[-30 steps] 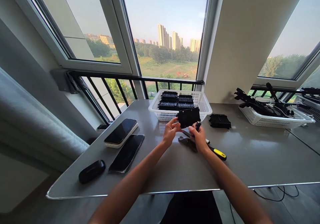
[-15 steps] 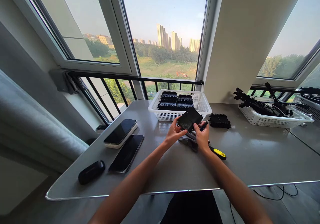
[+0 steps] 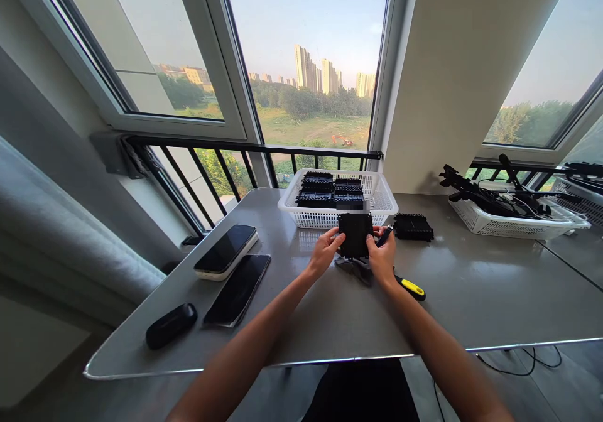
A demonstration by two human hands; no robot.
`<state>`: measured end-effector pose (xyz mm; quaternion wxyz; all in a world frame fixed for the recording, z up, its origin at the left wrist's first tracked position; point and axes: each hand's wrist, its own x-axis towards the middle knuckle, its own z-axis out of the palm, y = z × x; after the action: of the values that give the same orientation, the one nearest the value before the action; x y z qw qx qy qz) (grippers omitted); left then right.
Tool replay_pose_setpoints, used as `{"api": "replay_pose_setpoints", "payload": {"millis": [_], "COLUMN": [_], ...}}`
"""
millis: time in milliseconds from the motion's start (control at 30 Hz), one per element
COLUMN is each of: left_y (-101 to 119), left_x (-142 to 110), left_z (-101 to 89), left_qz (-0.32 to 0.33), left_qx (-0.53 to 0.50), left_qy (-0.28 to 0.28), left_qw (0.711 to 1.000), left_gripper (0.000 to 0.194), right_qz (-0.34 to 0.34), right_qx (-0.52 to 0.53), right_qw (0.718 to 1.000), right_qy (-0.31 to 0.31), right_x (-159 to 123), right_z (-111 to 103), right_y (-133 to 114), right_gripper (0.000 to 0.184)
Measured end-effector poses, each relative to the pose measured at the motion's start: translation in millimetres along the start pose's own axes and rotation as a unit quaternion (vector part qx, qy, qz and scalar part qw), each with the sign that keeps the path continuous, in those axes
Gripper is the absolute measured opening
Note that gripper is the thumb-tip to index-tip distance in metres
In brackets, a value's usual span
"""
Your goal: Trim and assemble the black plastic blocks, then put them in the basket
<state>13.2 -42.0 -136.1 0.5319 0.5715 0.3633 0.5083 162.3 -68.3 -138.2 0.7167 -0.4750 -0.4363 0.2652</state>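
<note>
Between my two hands a flat black plastic panel (image 3: 355, 236) is held upright in front of the white basket. My left hand (image 3: 326, 250) grips its left edge, thumb on the near face. On the right edge, my right hand (image 3: 380, 254) pinches the panel and also keeps a dark pen-like tool (image 3: 385, 236) between its fingers; the tool's kind is not clear. Below the hands lies a dark, crumpled-looking item (image 3: 357, 271), partly covered. A yellow-and-black handle (image 3: 411, 287) sticks out beside my right wrist, its other end hidden.
The white basket (image 3: 336, 219) holds several similar black parts. Another black part (image 3: 413, 227) lies right of it. A second white basket (image 3: 499, 224) carries black pieces and cables. Two phone-like slabs (image 3: 226, 249), (image 3: 239, 290) and a black case (image 3: 171, 326) lie at left.
The black panel has turned from a tilted angle to squarely upright, its plain face toward me. My left hand has shifted along its left edge; the pen-like tool stays in my right hand.
</note>
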Motion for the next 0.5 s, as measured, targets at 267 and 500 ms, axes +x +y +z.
{"api": "replay_pose_setpoints", "payload": {"millis": [267,500], "left_y": [1,-2], "left_x": [1,-1], "left_z": [-2.3,-3.8], "left_qz": [-0.004,0.041], "left_qx": [-0.008,0.044], "left_qy": [0.026,0.052], "left_qw": [1.0,0.997], "left_gripper": [0.056,0.044], "right_qz": [0.005,-0.005], "right_qx": [-0.01,0.008], "right_qw": [1.0,1.0], "right_qy": [-0.013,-0.015], "right_x": [-1,-9], "right_z": [-1,-5], "right_y": [-6,-20], "right_gripper": [0.017,0.016]}}
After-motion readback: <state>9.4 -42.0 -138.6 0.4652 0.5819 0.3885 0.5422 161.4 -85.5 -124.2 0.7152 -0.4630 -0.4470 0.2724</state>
